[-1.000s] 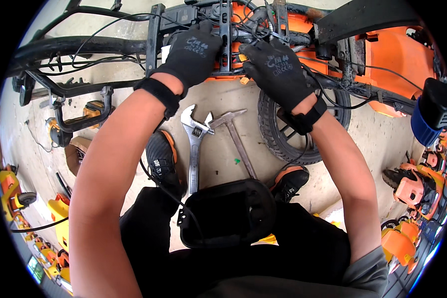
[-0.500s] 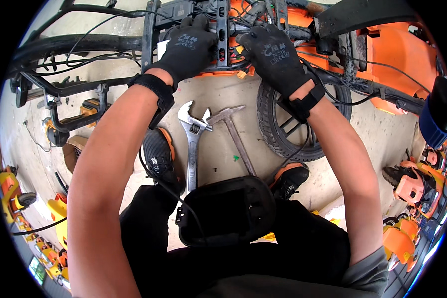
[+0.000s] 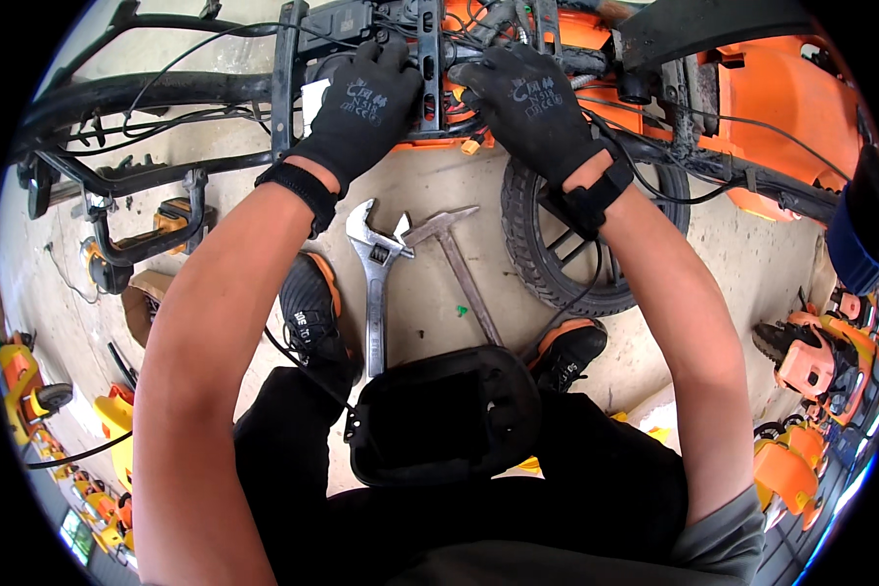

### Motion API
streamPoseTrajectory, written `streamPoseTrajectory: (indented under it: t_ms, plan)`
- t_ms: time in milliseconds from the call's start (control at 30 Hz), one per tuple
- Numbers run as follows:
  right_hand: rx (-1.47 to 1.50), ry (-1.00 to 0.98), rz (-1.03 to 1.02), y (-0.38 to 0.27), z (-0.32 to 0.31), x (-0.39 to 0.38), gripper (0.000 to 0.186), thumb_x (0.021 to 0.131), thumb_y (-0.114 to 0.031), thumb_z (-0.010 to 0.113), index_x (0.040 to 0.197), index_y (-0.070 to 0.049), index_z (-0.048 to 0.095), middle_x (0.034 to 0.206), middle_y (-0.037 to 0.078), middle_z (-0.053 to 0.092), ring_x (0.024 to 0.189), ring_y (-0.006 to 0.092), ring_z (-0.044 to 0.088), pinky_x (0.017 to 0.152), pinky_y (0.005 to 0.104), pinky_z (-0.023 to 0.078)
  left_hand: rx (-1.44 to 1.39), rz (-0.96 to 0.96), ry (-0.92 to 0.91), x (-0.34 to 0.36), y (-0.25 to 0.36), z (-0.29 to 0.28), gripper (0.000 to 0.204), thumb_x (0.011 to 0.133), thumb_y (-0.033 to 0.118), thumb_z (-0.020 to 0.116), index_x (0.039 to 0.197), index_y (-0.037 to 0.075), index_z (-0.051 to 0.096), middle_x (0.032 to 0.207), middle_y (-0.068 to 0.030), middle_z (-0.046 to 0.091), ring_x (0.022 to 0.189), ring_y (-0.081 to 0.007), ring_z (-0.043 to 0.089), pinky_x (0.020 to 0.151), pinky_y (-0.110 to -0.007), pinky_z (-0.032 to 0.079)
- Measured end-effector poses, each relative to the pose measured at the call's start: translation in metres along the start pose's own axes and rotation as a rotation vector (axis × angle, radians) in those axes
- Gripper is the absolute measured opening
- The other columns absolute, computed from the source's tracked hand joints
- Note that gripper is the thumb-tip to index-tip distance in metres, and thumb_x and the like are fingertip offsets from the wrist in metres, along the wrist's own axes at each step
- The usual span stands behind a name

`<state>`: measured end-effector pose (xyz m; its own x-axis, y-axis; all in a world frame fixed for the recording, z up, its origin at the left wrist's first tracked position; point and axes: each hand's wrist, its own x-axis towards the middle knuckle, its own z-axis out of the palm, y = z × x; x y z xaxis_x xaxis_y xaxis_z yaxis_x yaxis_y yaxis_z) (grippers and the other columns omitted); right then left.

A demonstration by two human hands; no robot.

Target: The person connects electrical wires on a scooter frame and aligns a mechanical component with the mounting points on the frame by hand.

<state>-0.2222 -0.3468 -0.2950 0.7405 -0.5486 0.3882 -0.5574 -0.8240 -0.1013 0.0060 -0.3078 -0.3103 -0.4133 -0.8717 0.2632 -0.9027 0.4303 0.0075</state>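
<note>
Both my hands wear black gloves and reach into a black metal frame (image 3: 287, 73) full of cables. My left hand (image 3: 366, 103) is left of a slotted crossbar (image 3: 431, 68), its fingers bent down and close together, the tips hidden in the frame. Right of that bar, my right hand (image 3: 529, 105) is closed with thumb and fingers drawn in among the wires. What either hand grips is hidden. A small yellow-orange connector (image 3: 473, 145) hangs below the frame between my hands. Orange body panels (image 3: 781, 127) lie to the right.
An adjustable wrench (image 3: 376, 283) and a hammer (image 3: 464, 264) lie on the floor below. Beside them stand a spoked wheel (image 3: 532, 234) and a black open case (image 3: 444, 415) with a cable. A yellow-black power tool (image 3: 171, 225) sits at left. Several orange machines (image 3: 811, 361) stand at right.
My left hand has moved slightly down, and my right hand has shifted a little left. Both stay at the frame among the cables. The tools on the floor lie as before.
</note>
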Motion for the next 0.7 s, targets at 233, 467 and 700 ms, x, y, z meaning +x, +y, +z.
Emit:
streamPoseTrajectory:
  t_ms: [233,467,700]
  plan:
    - [0.137,-0.043,-0.031,0.012,-0.009,0.003,0.029,0.078,-0.007,0.067,0.107,-0.009,0.067,0.104,0.012,0.065,0.102,0.0325,0.061,0.091,0.0443,0.05,-0.087,0.019,0.026,0.001,-0.002,-0.001,0.019,0.074,0.011,0.07,0.092,0.006,0.065,0.11,-0.0132,0.058,0.103,-0.0349,0.057,0.086,-0.046,0.05]
    - [0.132,0.01,0.002,0.009,-0.018,0.002,0.023,0.079,-0.007,0.068,0.101,-0.006,0.066,0.099,0.012,0.062,0.097,0.0329,0.059,0.085,0.0446,0.05,-0.154,0.006,-0.002,0.0,-0.004,-0.005,0.022,0.072,0.01,0.072,0.093,0.006,0.065,0.112,-0.0142,0.058,0.104,-0.0364,0.056,0.087,-0.046,0.05]
    - [-0.127,-0.075,0.072,0.004,-0.03,-0.003,0.018,0.078,-0.011,0.068,0.096,-0.007,0.068,0.094,0.008,0.061,0.092,0.0315,0.058,0.081,0.0422,0.049,-0.4,-0.051,0.121,-0.003,-0.006,-0.014,0.029,0.071,0.004,0.073,0.098,0.005,0.064,0.108,-0.0146,0.059,0.102,-0.0359,0.059,0.085,-0.046,0.05]
